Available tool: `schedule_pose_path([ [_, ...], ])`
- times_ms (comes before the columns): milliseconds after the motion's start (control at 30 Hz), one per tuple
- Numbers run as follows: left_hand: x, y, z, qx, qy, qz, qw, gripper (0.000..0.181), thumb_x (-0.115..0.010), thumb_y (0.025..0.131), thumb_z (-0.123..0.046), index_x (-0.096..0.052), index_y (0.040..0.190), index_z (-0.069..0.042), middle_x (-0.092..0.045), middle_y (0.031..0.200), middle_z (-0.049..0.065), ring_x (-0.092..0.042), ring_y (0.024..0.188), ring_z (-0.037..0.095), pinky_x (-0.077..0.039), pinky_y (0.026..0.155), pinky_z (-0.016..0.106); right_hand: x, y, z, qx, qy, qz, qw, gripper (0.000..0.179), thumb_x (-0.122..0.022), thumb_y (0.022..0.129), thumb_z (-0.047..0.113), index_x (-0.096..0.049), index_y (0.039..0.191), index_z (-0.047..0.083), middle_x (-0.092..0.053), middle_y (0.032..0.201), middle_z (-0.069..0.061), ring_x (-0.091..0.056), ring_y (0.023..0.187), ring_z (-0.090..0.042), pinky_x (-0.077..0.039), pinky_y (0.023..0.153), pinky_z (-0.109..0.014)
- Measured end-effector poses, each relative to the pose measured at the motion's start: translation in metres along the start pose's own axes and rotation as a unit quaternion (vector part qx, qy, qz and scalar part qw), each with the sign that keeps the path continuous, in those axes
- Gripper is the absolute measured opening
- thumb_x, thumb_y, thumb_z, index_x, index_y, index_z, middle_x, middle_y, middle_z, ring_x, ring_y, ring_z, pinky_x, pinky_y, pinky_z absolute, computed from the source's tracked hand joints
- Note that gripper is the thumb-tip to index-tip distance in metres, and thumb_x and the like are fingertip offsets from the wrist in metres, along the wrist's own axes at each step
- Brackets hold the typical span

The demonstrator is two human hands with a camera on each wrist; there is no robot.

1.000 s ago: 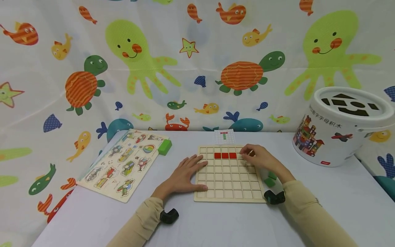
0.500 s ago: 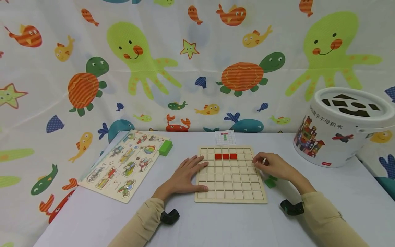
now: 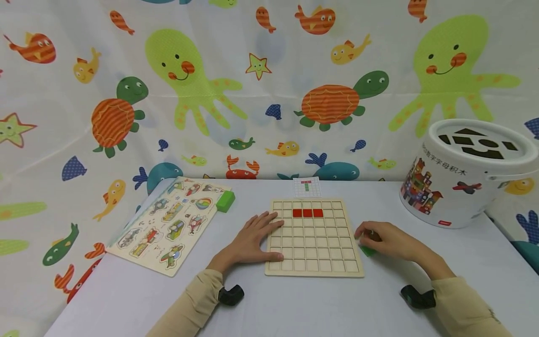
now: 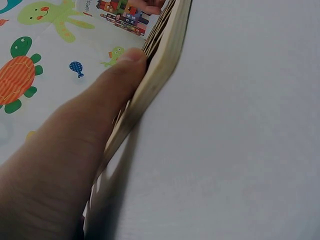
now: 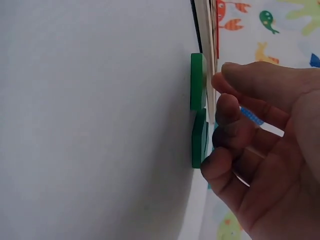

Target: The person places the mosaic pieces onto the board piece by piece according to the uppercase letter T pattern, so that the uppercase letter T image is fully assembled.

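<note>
A wooden grid board lies on the table with a row of red square tiles in its second row. My left hand rests on the board's left edge, fingers spread and thumb near the front corner. Just right of the board, my right hand hovers over green tiles, its fingers loosely bent and holding nothing. The head view leaves only part of one green tile showing. Two appear in the right wrist view, an upper green tile and a lower green tile.
Behind the board lies a small card printed with red and green squares. A picture puzzle board is at the left, with a green block by its corner. A white bucket with a slotted lid stands back right.
My right hand has moved off the board's upper right, rightward and toward me, to the green tiles. The left hand and the red tiles stay in place.
</note>
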State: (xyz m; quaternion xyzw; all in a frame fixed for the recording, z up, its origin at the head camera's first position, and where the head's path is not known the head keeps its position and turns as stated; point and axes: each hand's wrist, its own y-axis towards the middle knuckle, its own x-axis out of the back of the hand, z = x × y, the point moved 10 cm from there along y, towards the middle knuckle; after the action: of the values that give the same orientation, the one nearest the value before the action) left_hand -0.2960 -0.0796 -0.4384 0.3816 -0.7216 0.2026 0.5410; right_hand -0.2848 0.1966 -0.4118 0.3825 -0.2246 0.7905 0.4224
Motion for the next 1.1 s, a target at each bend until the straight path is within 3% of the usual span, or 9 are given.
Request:
schedule_pose_path([
  [233, 0.0, 0.0, 0.0, -0.002, 0.001, 0.001, 1.0, 0.09, -0.06, 0.075, -0.07, -0.03, 0.149, -0.028, -0.021, 0.158, 0.001, -0.013, 0.147, 0.028, -0.013, 0.117, 0.051, -0.007, -0.017, 0.002, 0.017, 0.018, 0.037, 0.999, 0.024, -0.064, 0.09, 0.027, -0.06, 0.11, 0.016, -0.051, 0.08, 0.004, -0.046, 0.071, -0.003, -0.041, 0.058, -0.021],
  [567, -0.002, 0.0, 0.003, 0.003, 0.004, 0.004, 1.0, 0.09, -0.059, 0.075, -0.072, -0.029, 0.149, -0.03, -0.02, 0.158, 0.0, -0.012, 0.148, 0.026, -0.013, 0.117, 0.051, -0.005, -0.021, 0.003, 0.024, -0.017, 0.02, 0.9994, 0.023, -0.068, 0.087, 0.024, -0.061, 0.107, 0.017, -0.05, 0.086, 0.005, -0.045, 0.072, -0.001, -0.041, 0.06, -0.017],
  [733, -0.002, 0.0, 0.002, 0.001, 0.002, 0.001, 1.0, 0.09, -0.059, 0.075, -0.071, -0.029, 0.149, -0.029, -0.02, 0.158, 0.0, -0.012, 0.148, 0.026, -0.013, 0.117, 0.051, -0.004, -0.02, 0.003, 0.026, -0.014, 0.012, 0.9995, 0.023, -0.07, 0.085, 0.025, -0.058, 0.103, 0.016, -0.05, 0.089, 0.003, -0.047, 0.074, -0.003, -0.043, 0.061, -0.018],
  [1100, 0.0, 0.0, 0.0, 0.002, -0.002, 0.001, 1.0, 0.09, -0.06, 0.075, -0.07, -0.029, 0.149, -0.029, -0.02, 0.158, 0.001, -0.013, 0.148, 0.027, -0.013, 0.117, 0.051, -0.006, -0.015, 0.01, 0.053, 0.021, 0.026, 0.998, 0.017, -0.067, 0.088, 0.019, -0.051, 0.096, 0.017, -0.052, 0.081, 0.007, -0.048, 0.069, -0.001, -0.043, 0.057, -0.019],
])
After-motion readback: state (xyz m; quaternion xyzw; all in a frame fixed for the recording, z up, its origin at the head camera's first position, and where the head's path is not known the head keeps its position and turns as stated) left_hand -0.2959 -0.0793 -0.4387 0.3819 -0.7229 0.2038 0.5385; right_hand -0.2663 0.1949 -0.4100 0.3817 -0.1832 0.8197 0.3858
